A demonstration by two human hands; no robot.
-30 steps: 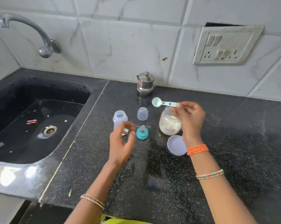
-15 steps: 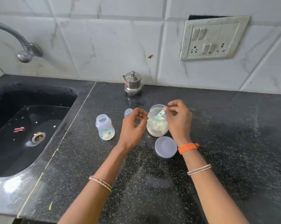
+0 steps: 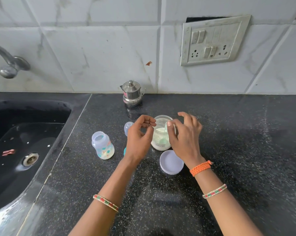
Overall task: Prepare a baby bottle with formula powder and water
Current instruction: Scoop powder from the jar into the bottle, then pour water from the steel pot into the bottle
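An open baby bottle [image 3: 103,147] with flower prints stands on the black counter [image 3: 237,150], with white at its bottom. To its right is a glass jar of formula powder [image 3: 160,144], lid off. A mint scoop [image 3: 164,140] rests inside the jar, handle leaning up to the rim. My right hand [image 3: 186,142] hovers over the jar with fingers spread, thumb tip at the handle's end. My left hand [image 3: 138,140] is beside the jar's left side, fingers loosely curled and holding nothing. The bottle's clear cap [image 3: 128,127] stands behind my left hand, which mostly hides the teal nipple ring [image 3: 125,151].
The jar's pale lid [image 3: 171,162] lies upside down in front of the jar. A small steel pot [image 3: 132,95] stands at the back wall. A black sink [image 3: 24,150] with a tap [image 3: 9,65] is at the left. A switchboard [image 3: 213,40] is on the tiled wall.
My right hand carried the scoop from above the jar down into it and spread its fingers. My left hand moved right, next to the jar.
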